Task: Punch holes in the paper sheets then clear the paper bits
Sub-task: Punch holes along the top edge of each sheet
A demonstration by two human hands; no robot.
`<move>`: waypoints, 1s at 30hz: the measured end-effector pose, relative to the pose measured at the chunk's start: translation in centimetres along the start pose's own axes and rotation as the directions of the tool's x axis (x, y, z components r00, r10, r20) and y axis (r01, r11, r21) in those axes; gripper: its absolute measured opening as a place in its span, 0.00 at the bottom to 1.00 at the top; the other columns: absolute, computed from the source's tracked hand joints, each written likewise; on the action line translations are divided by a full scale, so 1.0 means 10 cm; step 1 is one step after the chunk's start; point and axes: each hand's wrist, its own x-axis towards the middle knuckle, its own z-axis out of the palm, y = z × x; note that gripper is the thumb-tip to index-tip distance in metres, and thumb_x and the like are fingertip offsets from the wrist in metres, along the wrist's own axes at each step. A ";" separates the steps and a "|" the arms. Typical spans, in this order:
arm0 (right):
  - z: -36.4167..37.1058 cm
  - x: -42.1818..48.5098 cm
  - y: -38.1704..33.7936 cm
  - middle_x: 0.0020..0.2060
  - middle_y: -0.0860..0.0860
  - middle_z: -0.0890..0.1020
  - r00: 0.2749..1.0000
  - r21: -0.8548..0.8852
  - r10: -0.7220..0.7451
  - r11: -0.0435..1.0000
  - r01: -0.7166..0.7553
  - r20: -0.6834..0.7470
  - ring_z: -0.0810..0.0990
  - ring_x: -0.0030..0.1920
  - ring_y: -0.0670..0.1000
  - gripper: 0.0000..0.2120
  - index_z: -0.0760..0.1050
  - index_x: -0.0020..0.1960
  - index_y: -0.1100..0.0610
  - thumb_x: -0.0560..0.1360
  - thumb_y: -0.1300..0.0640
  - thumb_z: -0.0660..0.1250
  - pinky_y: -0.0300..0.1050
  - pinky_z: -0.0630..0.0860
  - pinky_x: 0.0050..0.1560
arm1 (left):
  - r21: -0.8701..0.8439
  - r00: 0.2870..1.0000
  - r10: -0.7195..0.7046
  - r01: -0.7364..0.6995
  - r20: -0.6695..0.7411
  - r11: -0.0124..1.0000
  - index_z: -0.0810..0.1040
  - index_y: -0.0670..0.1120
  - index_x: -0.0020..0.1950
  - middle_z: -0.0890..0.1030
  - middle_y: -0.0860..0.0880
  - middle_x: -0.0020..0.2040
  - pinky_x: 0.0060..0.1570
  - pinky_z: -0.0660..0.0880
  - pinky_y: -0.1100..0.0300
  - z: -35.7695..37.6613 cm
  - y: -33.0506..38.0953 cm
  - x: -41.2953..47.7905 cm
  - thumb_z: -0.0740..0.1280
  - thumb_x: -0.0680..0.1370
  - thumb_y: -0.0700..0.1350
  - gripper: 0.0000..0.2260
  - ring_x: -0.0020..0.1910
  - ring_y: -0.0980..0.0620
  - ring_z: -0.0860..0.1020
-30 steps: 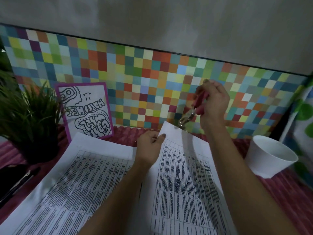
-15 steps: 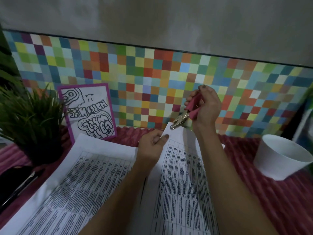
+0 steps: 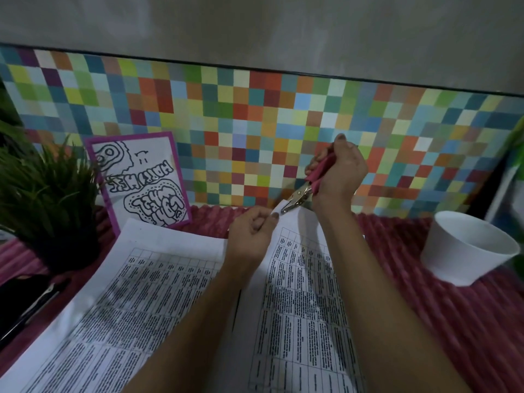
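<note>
Your two forearms come up from the lower edge of the view, both bare: no sleeve, cuff, watch, bracelet or glove shows anywhere along them. Your left hand (image 3: 251,236) has no ring on any finger that can be seen, and its thumbnail looks short and unpainted, though the dim light blurs it. Your right hand (image 3: 338,173) is likewise without rings or bands on the parts that show; the nail at its topmost fingertip reads darker than the rest, but whether that is polish or shadow cannot be told.
</note>
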 end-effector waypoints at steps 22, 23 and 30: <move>-0.51 0.26 -0.35 0.29 0.56 0.75 0.985 -0.047 0.159 0.986 -0.163 -0.070 0.72 0.25 0.52 0.06 0.74 0.49 0.63 0.77 0.67 0.59 0.41 0.69 0.26 | 0.009 0.986 0.157 -0.156 -0.050 0.988 0.74 0.45 0.42 0.70 0.41 0.30 0.28 0.63 0.62 -0.03 -0.03 -0.03 0.62 0.82 0.40 0.09 0.29 0.52 0.65; -0.52 0.26 -0.34 0.29 0.55 0.75 0.983 -0.047 0.163 0.985 -0.167 -0.081 0.72 0.25 0.52 0.06 0.74 0.48 0.63 0.77 0.66 0.59 0.41 0.69 0.27 | 0.004 0.985 0.162 -0.162 -0.050 0.987 0.73 0.44 0.42 0.69 0.43 0.30 0.27 0.62 0.63 -0.03 -0.04 -0.03 0.62 0.82 0.39 0.09 0.28 0.53 0.64; -0.50 0.26 -0.29 0.28 0.55 0.74 0.982 -0.061 0.166 0.983 -0.171 -0.089 0.71 0.25 0.52 0.06 0.74 0.43 0.62 0.76 0.66 0.60 0.42 0.67 0.27 | -0.017 0.987 0.156 -0.156 -0.034 0.988 0.71 0.45 0.39 0.66 0.54 0.25 0.25 0.59 0.65 -0.03 -0.02 -0.06 0.62 0.83 0.39 0.12 0.25 0.59 0.60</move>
